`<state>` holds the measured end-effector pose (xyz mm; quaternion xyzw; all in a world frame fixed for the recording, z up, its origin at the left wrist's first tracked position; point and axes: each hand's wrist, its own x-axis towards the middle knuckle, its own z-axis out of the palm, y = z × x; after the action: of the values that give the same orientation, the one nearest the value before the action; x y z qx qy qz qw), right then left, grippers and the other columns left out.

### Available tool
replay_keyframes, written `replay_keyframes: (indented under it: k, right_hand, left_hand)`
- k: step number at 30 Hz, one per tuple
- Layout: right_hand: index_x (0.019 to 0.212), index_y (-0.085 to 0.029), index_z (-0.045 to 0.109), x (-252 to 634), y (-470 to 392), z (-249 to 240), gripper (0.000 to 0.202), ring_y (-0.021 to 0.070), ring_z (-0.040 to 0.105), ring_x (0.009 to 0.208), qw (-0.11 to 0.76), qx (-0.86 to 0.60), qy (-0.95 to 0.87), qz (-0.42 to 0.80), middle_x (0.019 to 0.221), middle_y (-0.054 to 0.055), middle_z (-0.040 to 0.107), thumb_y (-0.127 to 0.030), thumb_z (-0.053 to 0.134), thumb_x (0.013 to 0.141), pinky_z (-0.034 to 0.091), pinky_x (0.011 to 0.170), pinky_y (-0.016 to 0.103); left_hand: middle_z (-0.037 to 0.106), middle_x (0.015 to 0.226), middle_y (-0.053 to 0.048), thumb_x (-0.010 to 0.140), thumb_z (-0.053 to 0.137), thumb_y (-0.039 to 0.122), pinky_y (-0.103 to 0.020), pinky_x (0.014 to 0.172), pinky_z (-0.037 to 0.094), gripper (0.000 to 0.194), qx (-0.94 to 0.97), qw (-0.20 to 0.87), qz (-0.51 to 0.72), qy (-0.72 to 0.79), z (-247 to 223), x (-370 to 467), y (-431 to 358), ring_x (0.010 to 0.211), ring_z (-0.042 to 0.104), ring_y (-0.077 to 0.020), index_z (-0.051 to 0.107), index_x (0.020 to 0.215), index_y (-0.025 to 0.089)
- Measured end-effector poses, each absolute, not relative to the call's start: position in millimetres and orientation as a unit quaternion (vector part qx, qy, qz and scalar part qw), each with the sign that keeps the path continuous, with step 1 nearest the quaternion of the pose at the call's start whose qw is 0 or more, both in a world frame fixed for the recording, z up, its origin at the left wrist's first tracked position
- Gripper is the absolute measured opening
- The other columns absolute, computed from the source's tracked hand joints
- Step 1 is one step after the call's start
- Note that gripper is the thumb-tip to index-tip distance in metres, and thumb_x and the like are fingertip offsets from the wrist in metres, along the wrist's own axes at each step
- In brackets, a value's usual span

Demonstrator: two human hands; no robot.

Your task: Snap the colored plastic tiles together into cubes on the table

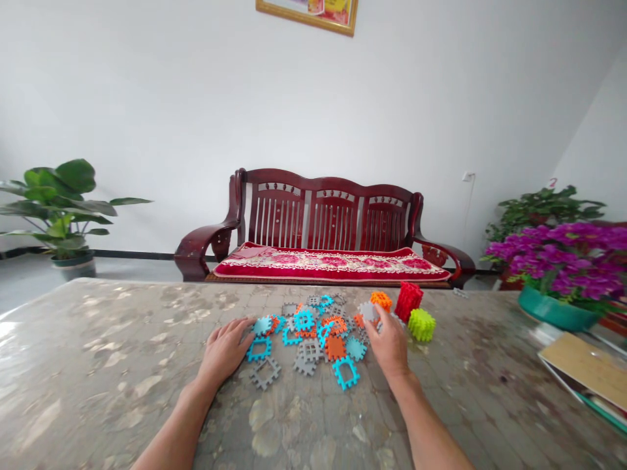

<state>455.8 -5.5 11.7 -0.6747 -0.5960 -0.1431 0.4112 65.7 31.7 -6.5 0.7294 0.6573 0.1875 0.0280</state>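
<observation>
Loose notched plastic pieces in blue, grey and orange lie in a spread pile on the table, among them an orange square (336, 348), a blue frame (345, 373) and a grey frame (265, 373). My left hand (229, 346) rests at the pile's left edge, fingers stretched by a light blue piece (262, 326). At the right side, my right hand (388, 339) pinches a grey piece (368, 311) between thumb and fingers. Just beyond it stand an orange stack (381, 300), a tall red stack (409, 300) and a yellow-green stack (422, 325).
The patterned table (122, 391) spans the foreground. At its right are purple flowers in a teal pot (558, 308) and a cardboard-coloured folder (588, 369). A wooden bench (333, 222) stands behind the table, with a potted plant (73, 266) at left.
</observation>
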Motion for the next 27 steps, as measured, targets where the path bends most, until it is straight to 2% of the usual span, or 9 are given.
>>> replay_keyframes:
  k: [6, 11, 16, 27]
  right_hand:
    - [0.126, -0.017, 0.065, 497.8, -14.0, 42.8, 0.050, 0.0263, 0.066, 0.097, 0.341, -0.768, -0.528, -0.121, 0.106, 0.013, 0.074, -0.043, 0.059, 0.084, 0.047, 0.085, 0.035]
    - [0.127, -0.019, 0.065, 512.2, -19.1, 49.4, 0.049, 0.0237, 0.066, 0.099, 0.300, -0.801, -0.514, -0.071, 0.108, 0.012, 0.074, -0.043, 0.058, 0.084, 0.046, 0.082, 0.030]
    - [0.128, -0.021, 0.065, 512.2, -21.2, 46.8, 0.048, 0.0241, 0.067, 0.100, 0.271, -0.802, -0.527, -0.073, 0.114, 0.010, 0.074, -0.040, 0.059, 0.084, 0.046, 0.082, 0.032]
    - [0.127, -0.019, 0.066, 510.7, -22.3, 47.2, 0.047, 0.0276, 0.066, 0.098, 0.234, -0.810, -0.528, -0.104, 0.110, 0.013, 0.074, -0.039, 0.059, 0.085, 0.045, 0.081, 0.035]
  left_hand:
    - [0.061, 0.142, -0.003, 0.095, 0.041, 0.037, -0.041, 0.112, 0.032, 0.041, 0.730, 0.032, 0.189, 0.657, -5.9, 65.9, 31.9, 0.134, 0.051, -0.0222, 0.062, 0.130, 0.030]
    - [0.062, 0.141, -0.004, 0.095, 0.041, 0.037, -0.042, 0.111, 0.033, 0.042, 0.730, 0.031, 0.193, 0.655, -7.5, 65.0, 33.0, 0.132, 0.053, -0.0226, 0.062, 0.130, 0.030]
    - [0.061, 0.141, -0.004, 0.096, 0.039, 0.037, -0.041, 0.111, 0.033, 0.042, 0.733, 0.028, 0.185, 0.654, -6.4, 64.7, 32.4, 0.132, 0.052, -0.0230, 0.061, 0.131, 0.030]
    - [0.061, 0.142, -0.003, 0.095, 0.041, 0.037, -0.041, 0.111, 0.033, 0.041, 0.727, 0.027, 0.191, 0.659, -6.5, 65.9, 31.3, 0.132, 0.052, -0.0223, 0.062, 0.130, 0.032]
